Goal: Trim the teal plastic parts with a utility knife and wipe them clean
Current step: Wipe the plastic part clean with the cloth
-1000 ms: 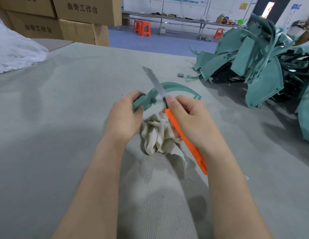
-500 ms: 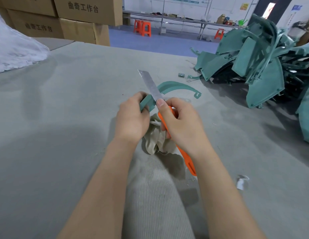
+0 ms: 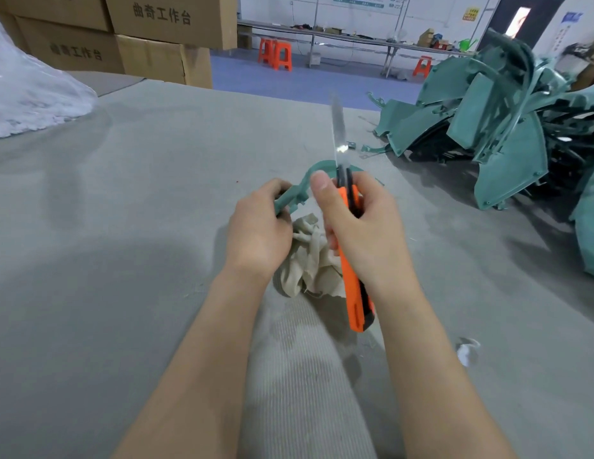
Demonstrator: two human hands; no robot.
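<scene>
Near the middle of the grey felt-covered table (image 3: 123, 226), both hands are busy. The left hand (image 3: 256, 230) has its fingers curled round the near end of a thin, curved teal part (image 3: 289, 197), which arcs away towards 1 o'clock and passes behind the other hand. The right hand (image 3: 365, 226) is wrapped round an orange and black knife (image 3: 353, 293), thumb pressed up along the handle by the slider. Its long blade (image 3: 337, 127) is pushed well out and points to 12 o'clock, blurred, crossing the teal part just above the thumb. The butt of the handle sticks out below the wrist towards 6 o'clock.

A crumpled beige cloth (image 3: 309, 260) lies on the table under and between the two hands. A small white scrap (image 3: 466, 352) sits at 4 o'clock from them.

At 2 o'clock a heap of teal parts (image 3: 507, 127) is stacked loosely at the table's far right. At 10 o'clock lies a clear plastic bag (image 3: 24, 94), and behind it stand cardboard boxes (image 3: 163, 18) printed with 曲奇工作台. Orange stools (image 3: 275, 54) stand on the blue floor at 12 o'clock. A yellow sign (image 3: 472, 13) hangs on the back wall at 1 o'clock, with writing too small to read.
</scene>
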